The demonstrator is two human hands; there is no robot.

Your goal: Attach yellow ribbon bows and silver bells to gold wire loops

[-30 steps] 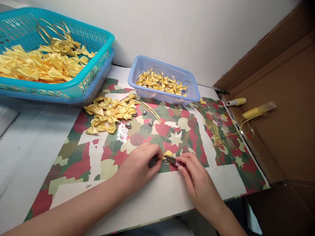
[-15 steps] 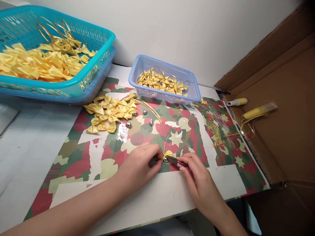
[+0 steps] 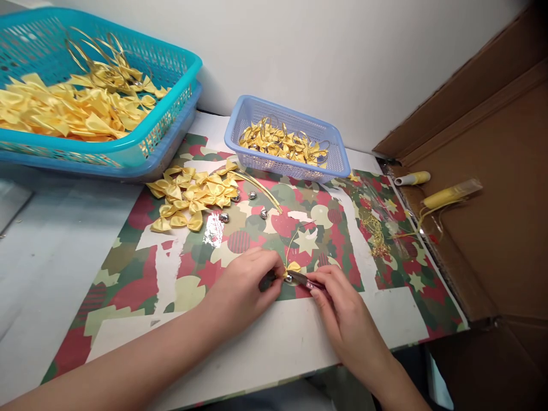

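In the head view, my left hand point(image 3: 246, 285) pinches the left side of a small yellow satin bow point(image 3: 294, 266) close to the table's front. A silver jingle bell point(image 3: 288, 278) sits just below the bow, and a thin strand point(image 3: 290, 242) curves up from it. My right hand point(image 3: 342, 308) is closed around a small dark tool with a reddish handle point(image 3: 314, 285); its dark tip reaches the bow and bell. What kind of tool it is, I cannot make out. Something dark shows under my left fingers, mostly hidden.
Loose yellow bows point(image 3: 192, 194), silver bells point(image 3: 224, 217) and gold wires point(image 3: 261, 191) lie beyond my hands. A turquoise basket point(image 3: 141, 140) stands at left, a blue basket point(image 3: 291, 169) at the back. Thread scraps point(image 3: 374, 234) and yellow spools point(image 3: 449, 194) are at right.
The tool's tip has shifted slightly left and up against the bow, with my right hand moving along a little. My left hand stays in place.
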